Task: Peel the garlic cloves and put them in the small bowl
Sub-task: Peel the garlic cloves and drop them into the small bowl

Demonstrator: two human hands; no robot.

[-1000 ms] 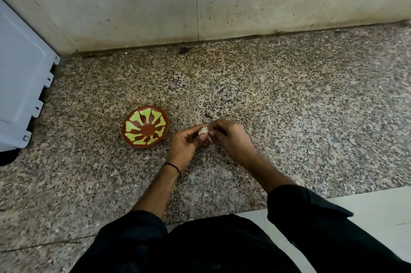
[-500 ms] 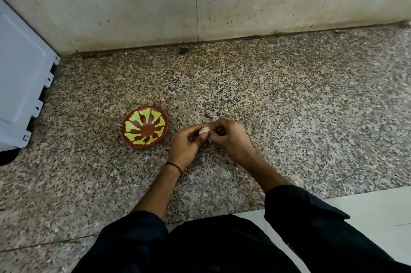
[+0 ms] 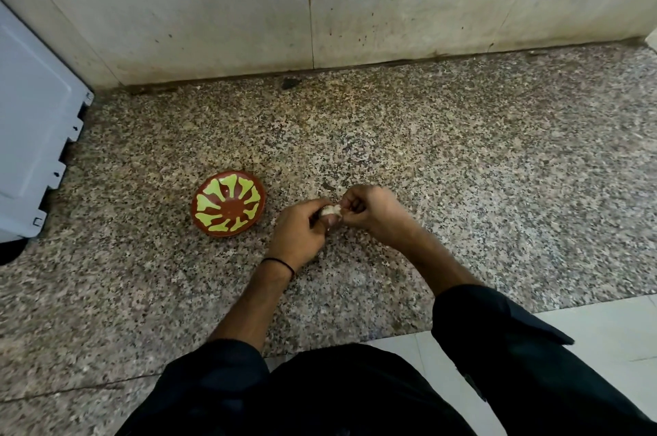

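A garlic clove is held pinched between the left grip and the right grip above the speckled tabletop, its peeling judged unfinished, while the small bowl nearby is shown empty.

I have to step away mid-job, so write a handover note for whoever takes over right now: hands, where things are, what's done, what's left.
Left hand: grips the garlic.
Right hand: fingertips pinch the garlic's other side, apparently picking at the skin.
Small bowl: on the granite counter, to the left of both hands; no cloves show in it.
Done: nothing in the bowl yet.
Left: finish peeling this garlic and drop it in the bowl. No other garlic is in view.
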